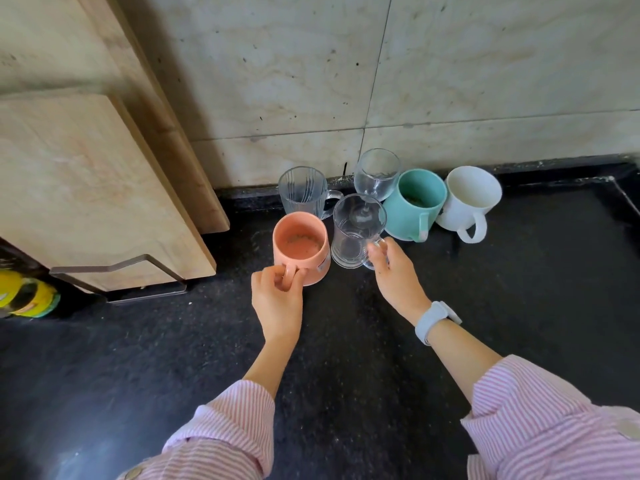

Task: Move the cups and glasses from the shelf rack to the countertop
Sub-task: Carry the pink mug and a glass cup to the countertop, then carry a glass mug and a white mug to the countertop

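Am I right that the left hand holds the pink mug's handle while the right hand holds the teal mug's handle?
Not quite. In the head view the right hand holds the clear glass mug, not the teal mug. The left hand does hold the pink mug by its handle.

Both forearms reach forward from rolled-up pink-and-white striped sleeves. The left hand [277, 296] has its fingers curled, thumb and forefinger pinched closed around the loop handle of a salmon-pink ceramic mug [300, 250]. The right hand [393, 271], a pale blue band on its wrist, closes its fingertips on the handle of a clear glass mug [356, 233].
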{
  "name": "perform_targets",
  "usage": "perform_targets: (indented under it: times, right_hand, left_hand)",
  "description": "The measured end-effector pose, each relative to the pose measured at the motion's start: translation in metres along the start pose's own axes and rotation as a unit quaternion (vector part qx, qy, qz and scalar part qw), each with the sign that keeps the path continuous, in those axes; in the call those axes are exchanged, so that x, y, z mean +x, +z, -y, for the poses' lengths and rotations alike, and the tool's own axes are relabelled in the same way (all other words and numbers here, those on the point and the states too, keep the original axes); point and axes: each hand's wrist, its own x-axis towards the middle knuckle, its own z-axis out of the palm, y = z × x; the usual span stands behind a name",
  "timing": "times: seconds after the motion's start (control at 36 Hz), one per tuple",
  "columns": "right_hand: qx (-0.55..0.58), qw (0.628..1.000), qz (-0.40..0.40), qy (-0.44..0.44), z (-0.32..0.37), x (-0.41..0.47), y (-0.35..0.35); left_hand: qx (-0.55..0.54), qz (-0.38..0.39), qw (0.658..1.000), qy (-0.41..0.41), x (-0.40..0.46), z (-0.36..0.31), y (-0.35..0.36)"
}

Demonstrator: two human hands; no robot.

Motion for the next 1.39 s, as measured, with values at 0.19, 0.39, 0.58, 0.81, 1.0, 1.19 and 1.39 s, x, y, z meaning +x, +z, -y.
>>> perform_targets:
  times: [0.19, 0.39, 0.58, 0.81, 1.0, 1.19, 1.39]
  right_hand:
    - [-0.054, 0.997, -0.041, -0.023, 0.009, -0.01, -0.002]
    - [-0.16, 0.966, -0.161, -0.125, 0.055, -0.03, -0.008]
    - [-0.231, 0.939, -0.015, -0.255, 0.147, -0.058, 0.019]
    - [-0.21, 0.882, 0.153, -0.394, 0.251, -0.172, 0.109]
    - [-0.164, 0.802, 0.281, -0.501, 0.298, -0.348, 0.186]
    - [-0.118, 0.694, 0.373, -0.604, 0.298, -0.572, 0.252]
    - [-0.088, 0.541, 0.498, -0.672, 0.273, -0.787, 0.291]
  left_hand:
    - [0.061, 0.052, 0.996, 0.035, 0.0, -0.004, -0.014]
    - [0.206, 0.052, 0.963, 0.166, -0.001, -0.026, -0.068]
    - [0.309, -0.025, 0.929, 0.201, -0.002, -0.049, -0.175]
    - [0.37, -0.164, 0.905, 0.132, -0.077, -0.012, -0.353]
    - [0.347, -0.304, 0.887, 0.03, -0.231, 0.064, -0.505]
    - [0.348, -0.43, 0.828, -0.091, -0.446, 0.148, -0.615]
    - [0.326, -0.545, 0.741, -0.22, -0.655, 0.217, -0.675]
